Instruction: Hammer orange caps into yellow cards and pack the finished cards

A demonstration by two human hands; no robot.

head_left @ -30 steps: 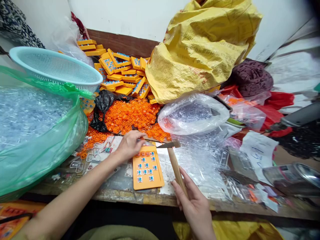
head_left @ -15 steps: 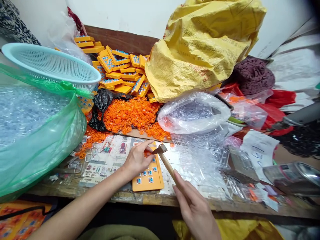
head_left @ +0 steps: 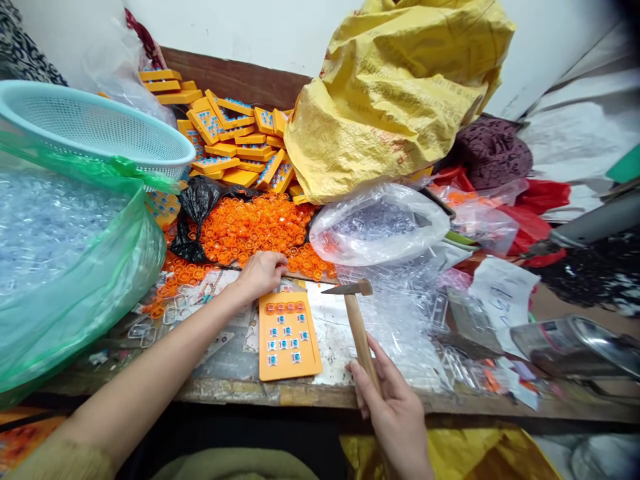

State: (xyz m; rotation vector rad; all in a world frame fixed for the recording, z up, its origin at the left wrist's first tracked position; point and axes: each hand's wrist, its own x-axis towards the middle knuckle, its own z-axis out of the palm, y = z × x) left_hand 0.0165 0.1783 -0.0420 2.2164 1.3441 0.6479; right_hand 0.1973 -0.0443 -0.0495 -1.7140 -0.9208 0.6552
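Note:
My right hand (head_left: 393, 407) grips a hammer (head_left: 357, 321) by its wooden handle, the metal head raised to the right of a flat orange-yellow plastic panel (head_left: 284, 369). This panel lies on the worktop with a row of orange pieces (head_left: 290, 307) along its top and several blue-and-white squares below. Beyond the panel, my left hand (head_left: 263, 272) is at the near edge of a heap of small orange plastic rings (head_left: 260, 223). Its fingers are curled together, and whatever is between them is hidden.
On the left stand a green bag (head_left: 125, 293) of clear plastic parts and a light-blue basket (head_left: 185, 152). Stacked yellow panels (head_left: 220, 150) and a yellow sack (head_left: 380, 120) fill the back. A white bag (head_left: 327, 247) and clear plastic pieces (head_left: 400, 327) lie right; a metal can (head_left: 545, 337) lies farther right.
My left hand has left the panel and moved up to the orange heap, uncovering the row of orange pieces. The hammer has swung away from the panel to the right and stands more upright.

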